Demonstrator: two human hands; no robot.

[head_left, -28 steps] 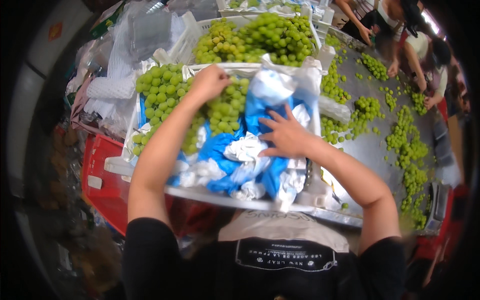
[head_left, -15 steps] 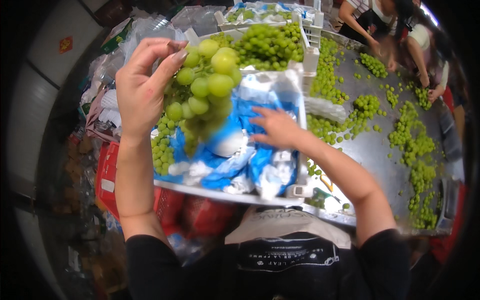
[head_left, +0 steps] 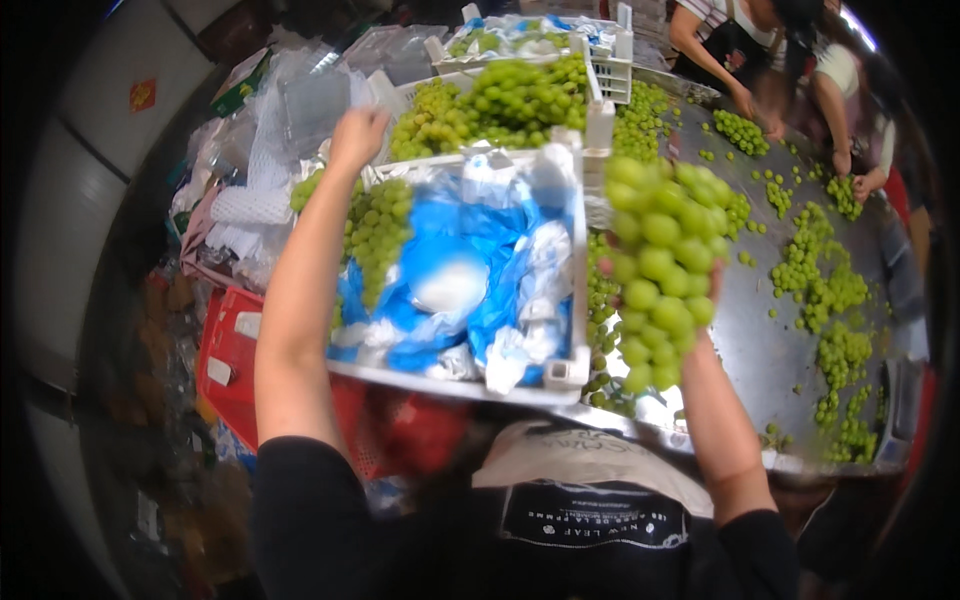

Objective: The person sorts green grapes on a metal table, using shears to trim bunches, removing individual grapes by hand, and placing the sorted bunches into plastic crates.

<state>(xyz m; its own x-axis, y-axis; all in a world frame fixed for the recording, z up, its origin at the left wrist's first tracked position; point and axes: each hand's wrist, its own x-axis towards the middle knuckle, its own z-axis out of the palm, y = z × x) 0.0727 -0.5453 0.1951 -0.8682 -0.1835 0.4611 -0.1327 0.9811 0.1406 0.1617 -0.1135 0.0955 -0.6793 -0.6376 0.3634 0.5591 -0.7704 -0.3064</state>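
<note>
The bunch [head_left: 668, 275] of green grapes is raised above the counter [head_left: 735, 335], just right of the near crate [head_left: 579, 250]; motion blurs part of it. The right hand [head_left: 714, 285] grasps it from behind and below, mostly hidden by the fruit. The left hand [head_left: 358, 138] is above the near crate's far left corner, fingers curled; whether they grip anything cannot be told. The near crate is white, with blue lining [head_left: 480, 225], crumpled white paper [head_left: 550, 265] and further grapes [head_left: 380, 225] along its left side. Directly behind is a second white crate [head_left: 600, 125], heaped with grapes. A red crate [head_left: 232, 345] is at lower left. Grape clusters [head_left: 825, 270] are spread over the metal counter; two co-workers [head_left: 730, 40] work at its far right.
</note>
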